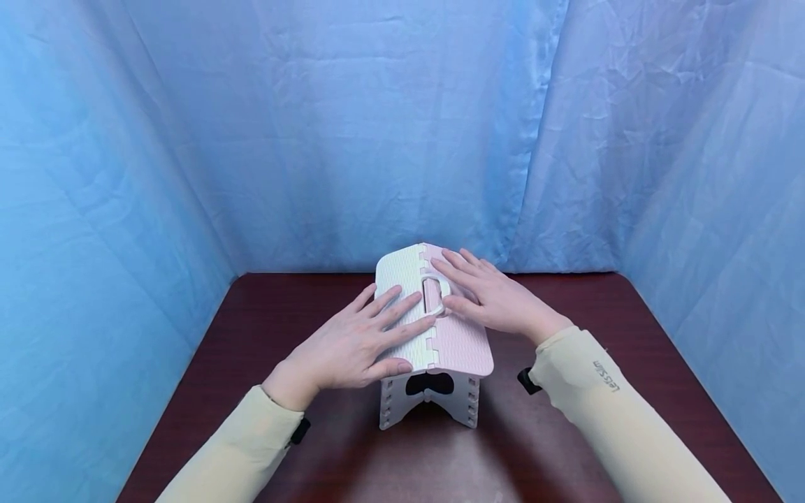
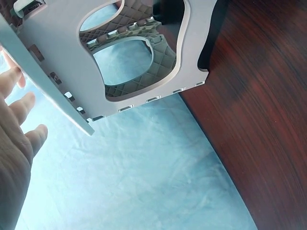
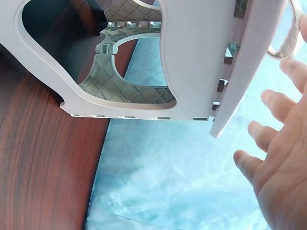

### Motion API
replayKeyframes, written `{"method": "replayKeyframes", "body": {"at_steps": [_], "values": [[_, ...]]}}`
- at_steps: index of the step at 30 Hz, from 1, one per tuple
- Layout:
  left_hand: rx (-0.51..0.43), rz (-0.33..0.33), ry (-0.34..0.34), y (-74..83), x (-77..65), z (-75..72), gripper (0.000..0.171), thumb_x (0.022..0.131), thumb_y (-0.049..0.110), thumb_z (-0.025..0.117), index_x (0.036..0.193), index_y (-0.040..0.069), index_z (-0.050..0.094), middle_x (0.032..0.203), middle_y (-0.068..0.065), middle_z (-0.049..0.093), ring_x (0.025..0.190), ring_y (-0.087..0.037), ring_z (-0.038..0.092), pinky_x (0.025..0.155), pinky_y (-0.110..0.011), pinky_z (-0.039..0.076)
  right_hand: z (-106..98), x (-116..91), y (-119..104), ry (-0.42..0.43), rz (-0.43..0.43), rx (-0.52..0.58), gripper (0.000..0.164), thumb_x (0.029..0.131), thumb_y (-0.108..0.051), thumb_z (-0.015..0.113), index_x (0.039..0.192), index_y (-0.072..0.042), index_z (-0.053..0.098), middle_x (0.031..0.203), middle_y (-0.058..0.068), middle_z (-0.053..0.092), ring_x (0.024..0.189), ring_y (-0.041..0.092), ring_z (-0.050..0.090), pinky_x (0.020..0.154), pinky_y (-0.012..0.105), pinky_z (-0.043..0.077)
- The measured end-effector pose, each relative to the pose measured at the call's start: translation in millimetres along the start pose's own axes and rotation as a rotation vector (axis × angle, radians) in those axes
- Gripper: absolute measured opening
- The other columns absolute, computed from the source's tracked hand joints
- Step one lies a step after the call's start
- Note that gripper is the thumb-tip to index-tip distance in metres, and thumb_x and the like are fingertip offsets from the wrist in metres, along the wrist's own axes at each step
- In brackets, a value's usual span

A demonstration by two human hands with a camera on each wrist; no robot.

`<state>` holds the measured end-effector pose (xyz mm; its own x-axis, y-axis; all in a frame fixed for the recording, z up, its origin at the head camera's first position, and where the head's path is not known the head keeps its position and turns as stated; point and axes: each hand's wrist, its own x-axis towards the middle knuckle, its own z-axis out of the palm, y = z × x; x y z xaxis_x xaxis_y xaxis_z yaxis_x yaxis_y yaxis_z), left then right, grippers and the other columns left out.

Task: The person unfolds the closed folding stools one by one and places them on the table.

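Note:
A white plastic folding step stool (image 1: pixel 462 342) stands on its legs in the middle of the table. Its ribbed top has two panels joined along a central hinge line, which looks slightly raised. A loop handle (image 1: pixel 445 285) shows at the middle of the top. My left hand (image 1: pixel 358 342) lies over the left panel with fingers spread and extended. Over the right panel, my right hand (image 1: pixel 493 290) has its fingers stretched out near the handle. In the wrist views, the left fingers (image 2: pixel 21 108) and right fingers (image 3: pixel 276 105) are straight or slightly bent, beside the top's edge.
The dark reddish wooden table (image 1: pixel 295 300) extends around the stool. Blue cloth curtains (image 1: pixel 352 140) hang behind it and along both sides. Dark bands sit at both wrists, below cream sleeves (image 1: pixel 591 384).

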<state>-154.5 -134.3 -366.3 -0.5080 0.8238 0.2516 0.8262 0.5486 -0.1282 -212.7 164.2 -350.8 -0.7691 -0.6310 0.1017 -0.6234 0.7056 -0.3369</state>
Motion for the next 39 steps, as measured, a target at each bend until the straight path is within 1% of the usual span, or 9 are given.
{"method": "replayKeyframes", "body": {"at_steps": [3,5,9,16,21,27,33,39], "values": [[-0.013,-0.004,-0.016,0.5,0.1,0.1,0.063,0.105,0.064,0.025,0.163,0.039,0.02,0.17,-0.005,0.022,0.153,-0.034,0.028,0.122,-0.057,0.022,1.3,-0.3,1.3,-0.007,0.001,0.002,0.07,0.104,-0.058,0.045,0.163,-0.03,0.022,0.171,0.002,0.015,0.158,0.03,0.006,0.124,0.058,0.012],[-0.022,-0.008,-0.031,0.7,0.1,-0.2,0.062,0.106,0.064,0.025,0.163,0.039,0.019,0.17,-0.005,0.02,0.153,-0.034,0.027,0.123,-0.057,0.022,2.5,0.0,2.2,-0.008,-0.004,0.004,0.07,0.104,-0.057,0.045,0.163,-0.028,0.023,0.171,0.003,0.016,0.158,0.03,0.007,0.124,0.059,0.013],[-0.038,-0.019,-0.068,1.4,0.0,-0.4,0.061,0.106,0.062,0.026,0.162,0.04,0.018,0.17,-0.005,0.018,0.154,-0.033,0.024,0.123,-0.057,0.021,3.8,-0.6,1.9,-0.016,-0.001,0.001,0.069,0.104,-0.057,0.047,0.163,-0.029,0.024,0.17,0.003,0.017,0.158,0.029,0.007,0.124,0.059,0.013],[-0.025,-0.013,-0.096,2.2,-1.2,1.5,0.058,0.107,0.06,0.028,0.161,0.04,0.023,0.17,-0.005,0.02,0.154,-0.033,0.023,0.122,-0.058,0.022,10.3,-0.6,4.4,-0.01,-0.024,-0.042,0.067,0.103,-0.051,0.05,0.162,-0.026,0.03,0.168,0.007,0.024,0.157,0.036,0.012,0.124,0.059,0.013],[-0.031,-0.011,-0.112,2.2,-1.3,2.2,0.057,0.107,0.06,0.028,0.161,0.04,0.025,0.17,-0.005,0.019,0.155,-0.034,0.021,0.122,-0.056,0.023,15.2,-1.4,6.5,-0.013,-0.041,-0.045,0.064,0.104,-0.047,0.052,0.16,-0.023,0.034,0.168,0.01,0.024,0.156,0.039,0.012,0.124,0.058,0.015],[-0.063,-0.023,-0.111,2.1,-1.6,2.5,0.057,0.107,0.059,0.029,0.16,0.04,0.027,0.17,-0.005,0.02,0.155,-0.035,0.021,0.123,-0.055,0.023,16.3,-0.9,6.4,-0.022,-0.047,-0.018,0.062,0.105,-0.044,0.052,0.16,-0.021,0.036,0.168,0.01,0.023,0.156,0.039,0.011,0.124,0.057,0.015],[-0.08,-0.027,-0.101,2.1,-1.4,2.6,0.056,0.107,0.058,0.033,0.16,0.039,0.03,0.169,-0.006,0.023,0.154,-0.036,0.023,0.123,-0.055,0.023,16.3,0.7,6.7,-0.028,-0.053,-0.039,0.061,0.105,-0.045,0.05,0.159,-0.021,0.037,0.168,0.01,0.023,0.156,0.039,0.011,0.125,0.056,0.013],[-0.096,-0.03,-0.097,1.9,-0.7,2.5,0.056,0.107,0.058,0.036,0.159,0.039,0.032,0.168,-0.007,0.025,0.154,-0.036,0.023,0.123,-0.056,0.023,17.1,1.9,7.4,-0.012,-0.08,-0.05,0.06,0.104,-0.042,0.051,0.158,-0.019,0.039,0.168,0.013,0.025,0.156,0.033,0.019,0.125,0.052,0.019]]}}
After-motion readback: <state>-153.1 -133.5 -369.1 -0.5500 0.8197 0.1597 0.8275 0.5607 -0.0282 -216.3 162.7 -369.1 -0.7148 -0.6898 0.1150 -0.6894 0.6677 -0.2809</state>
